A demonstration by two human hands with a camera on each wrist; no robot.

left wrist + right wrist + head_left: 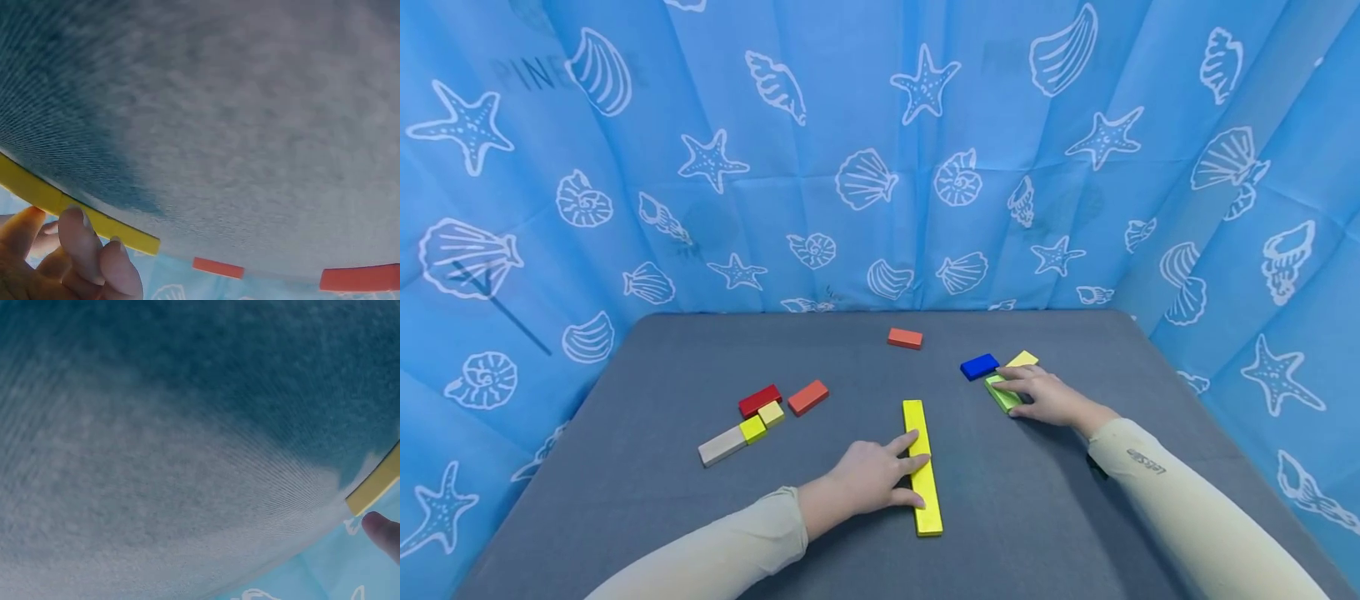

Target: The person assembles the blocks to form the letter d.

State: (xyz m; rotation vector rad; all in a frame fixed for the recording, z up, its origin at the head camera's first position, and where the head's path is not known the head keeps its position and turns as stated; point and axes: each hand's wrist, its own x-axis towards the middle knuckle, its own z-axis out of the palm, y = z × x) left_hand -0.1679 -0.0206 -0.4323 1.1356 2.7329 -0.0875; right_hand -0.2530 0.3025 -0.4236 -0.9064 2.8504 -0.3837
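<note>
A long yellow bar (930, 512) lies lengthwise in front of me on the table. My left hand (867, 479) rests its spread fingers and thumb on the bar; the left wrist view also shows fingertips (74, 219) at the bar. Over to the right, my right hand (1048, 400) holds a light green block (1002, 396), with its thumb at the near end and fingers across the top. Beside that block lie a blue block (980, 367) and a pale yellow block (1023, 359), the latter partly behind the fingers.
At the left lie a dark red block (760, 401), a small pale yellow block (771, 414), a bright yellow block (752, 429), a plain wood block (722, 447) and an orange block (808, 397). Another orange block (905, 338) is near the back edge. A blue curtain (865, 233) surrounds the grey table (850, 358).
</note>
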